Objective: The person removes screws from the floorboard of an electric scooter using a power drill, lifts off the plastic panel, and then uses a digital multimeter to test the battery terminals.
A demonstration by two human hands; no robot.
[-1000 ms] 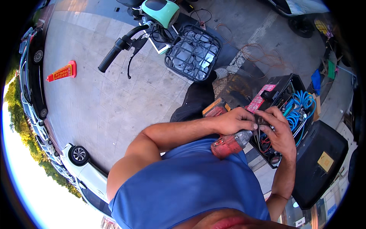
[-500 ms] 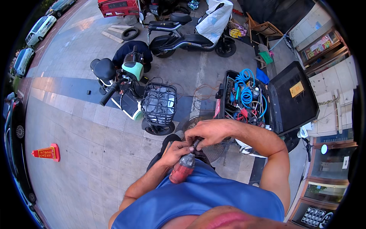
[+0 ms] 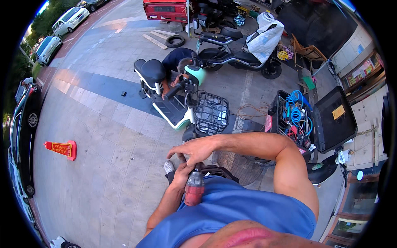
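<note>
My left hand (image 3: 180,177) grips a red and grey cordless power drill (image 3: 194,191), held upright against my blue top. My right hand (image 3: 192,151) arches over the drill's nose, thumb beside it and index finger lifted; what its fingers hold there is hidden. Beyond my hands stands a white and mint electric scooter (image 3: 172,113) with a black wire front basket (image 3: 210,111). A co-worker in dark clothes (image 3: 174,58) crouches over that scooter, hands near its floorboard.
An open black toolbox (image 3: 336,123) with blue coiled hose (image 3: 295,107) stands at right. Behind are a black scooter (image 3: 231,58), a loose tyre (image 3: 175,41) and a red vehicle (image 3: 163,12). A red cone (image 3: 62,149) lies left, near parked cars (image 3: 49,49); a shop wall edges the right.
The view has swung up and round to the scooters. My right hand has shifted leftward and lifted its index finger. More of the crouching co-worker shows.
</note>
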